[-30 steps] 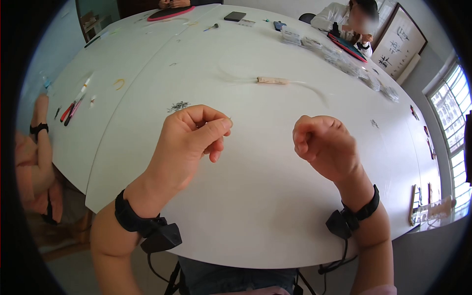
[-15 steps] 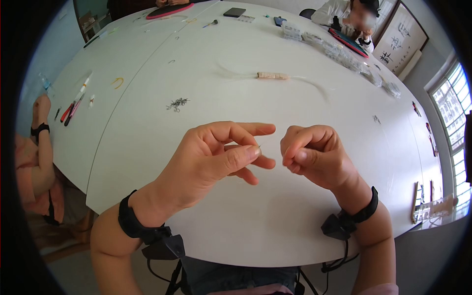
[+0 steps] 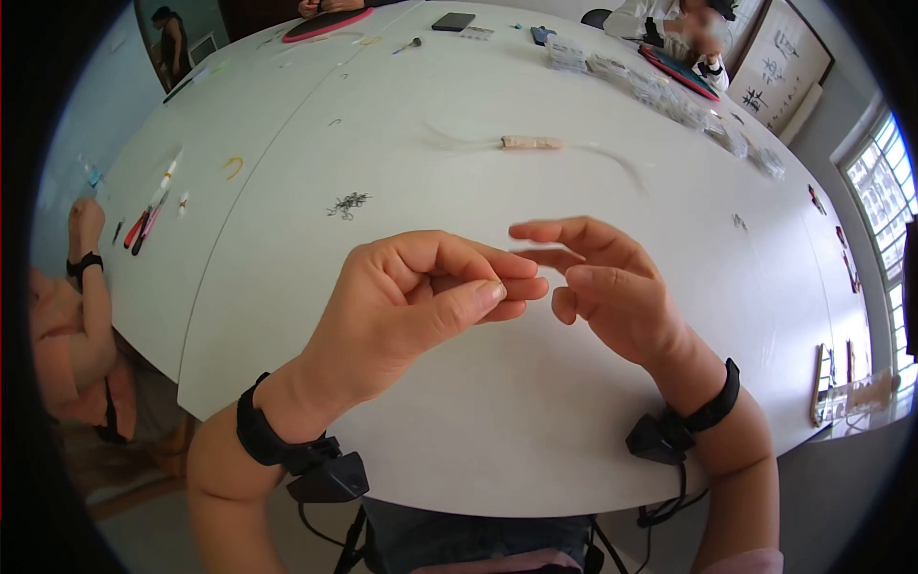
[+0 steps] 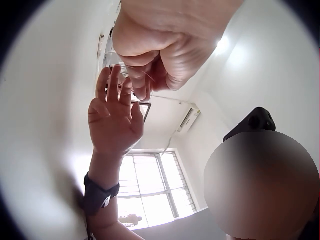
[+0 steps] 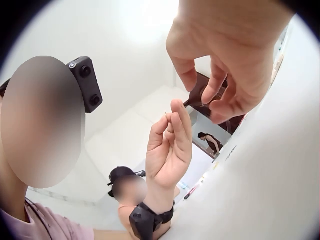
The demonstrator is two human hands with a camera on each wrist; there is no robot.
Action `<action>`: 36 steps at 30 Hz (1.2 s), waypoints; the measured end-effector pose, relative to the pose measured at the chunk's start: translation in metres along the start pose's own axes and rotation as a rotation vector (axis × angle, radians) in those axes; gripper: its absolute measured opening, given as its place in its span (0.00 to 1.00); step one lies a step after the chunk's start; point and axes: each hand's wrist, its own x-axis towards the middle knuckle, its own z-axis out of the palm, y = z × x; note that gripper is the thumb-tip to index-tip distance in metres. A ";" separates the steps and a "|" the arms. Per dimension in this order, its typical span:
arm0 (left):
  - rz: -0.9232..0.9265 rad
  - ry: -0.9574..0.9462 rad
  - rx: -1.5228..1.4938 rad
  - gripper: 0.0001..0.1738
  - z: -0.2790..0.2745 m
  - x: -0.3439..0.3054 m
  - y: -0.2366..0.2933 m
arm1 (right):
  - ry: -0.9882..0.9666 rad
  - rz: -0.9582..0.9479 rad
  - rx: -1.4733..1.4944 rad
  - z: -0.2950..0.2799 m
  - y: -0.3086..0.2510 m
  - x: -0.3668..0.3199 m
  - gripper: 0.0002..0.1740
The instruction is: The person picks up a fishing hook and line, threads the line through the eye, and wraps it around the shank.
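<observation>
My left hand [image 3: 406, 301] is over the near part of the white table [image 3: 478, 421], thumb and forefinger pinching a tiny thin thing. In the left wrist view a short, fine pale strand [image 4: 148, 75] shows at these fingers; the rest is hidden, and I cannot tell its kind. Close to the left fingertips is my right hand [image 3: 617, 287], its fingers loosely spread. Beyond the left hand lies a small pile of dark, bent wire pieces like hooks [image 3: 347, 205]. Farther back is a bundle of clear strands in a tan wrap [image 3: 532, 143].
Red-handled and pink-handled tools [image 3: 143, 226] lie at the left, near another person's arm [image 3: 86, 277]. A yellow loop [image 3: 232, 167] is nearby. Clear plastic packs [image 3: 669, 103] run along the back right. Other people sit at the far side.
Both hands have come together, the left moving right and nearer to me. The right hand has gone from curled fingers to loosely spread ones. The left hand keeps its pinch.
</observation>
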 end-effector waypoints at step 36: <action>0.064 -0.127 0.174 0.04 0.002 -0.002 -0.010 | -0.106 0.254 -0.127 -0.004 -0.017 -0.007 0.09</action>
